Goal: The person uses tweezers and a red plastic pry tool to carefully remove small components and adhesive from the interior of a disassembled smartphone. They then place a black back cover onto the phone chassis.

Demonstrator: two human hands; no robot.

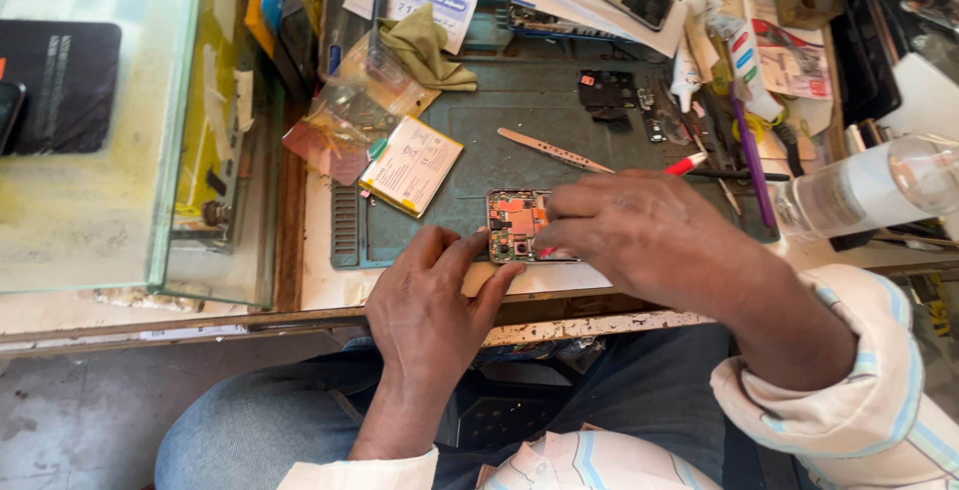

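The opened phone lies on the bench mat, back cover off, board bare; its reassembly looks undone. The left hand fingers steady its lower edge; the right hand fingers pinch a red-handled tool. A flat yellow-edged battery with a white label lies just left of the fingers.

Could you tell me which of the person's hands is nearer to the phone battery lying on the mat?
Left. The left hand lies just below-right of the battery; the right hand is farther right, over the opened phone.
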